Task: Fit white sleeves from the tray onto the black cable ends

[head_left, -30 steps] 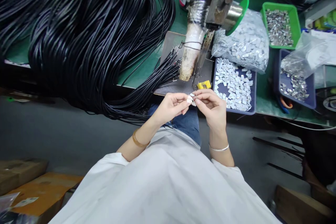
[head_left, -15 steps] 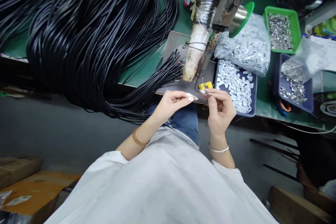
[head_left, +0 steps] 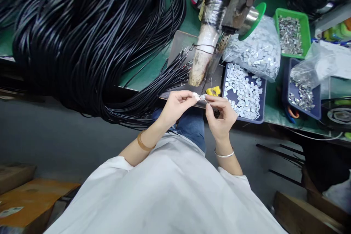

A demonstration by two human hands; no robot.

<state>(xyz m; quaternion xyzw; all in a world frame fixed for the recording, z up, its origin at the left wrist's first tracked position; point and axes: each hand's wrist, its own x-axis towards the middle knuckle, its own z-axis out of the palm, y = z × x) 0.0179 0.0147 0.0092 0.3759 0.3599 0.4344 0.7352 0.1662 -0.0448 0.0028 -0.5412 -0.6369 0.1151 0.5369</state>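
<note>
My left hand (head_left: 177,106) is closed in a pinch, with white wrapping on its fingertips. What it grips is too small to make out. A small pale tab (head_left: 202,97) sits between the fingertips of both hands. From the other side, my right hand (head_left: 221,114) holds this tab at its fingertips, its thumb lower than its index finger. Just beyond the fingers lies a yellow block (head_left: 213,91) on a dark board (head_left: 178,42). Black cable ends (head_left: 175,73) rest on that board, left of a pale nozzle (head_left: 199,66).
Thick coils of black cable (head_left: 90,44) fill the left. Right of my hands stands a blue tray (head_left: 263,106) of pale tabs, below a clear bag of tabs (head_left: 255,51). A green tray (head_left: 307,36) and another blue tray (head_left: 318,108) hold metal pieces. A solder-like spool (head_left: 253,20) hangs overhead.
My right hand has moved left with the pale tab, which now meets the fingertips of my left hand. The view has shifted slightly.
</note>
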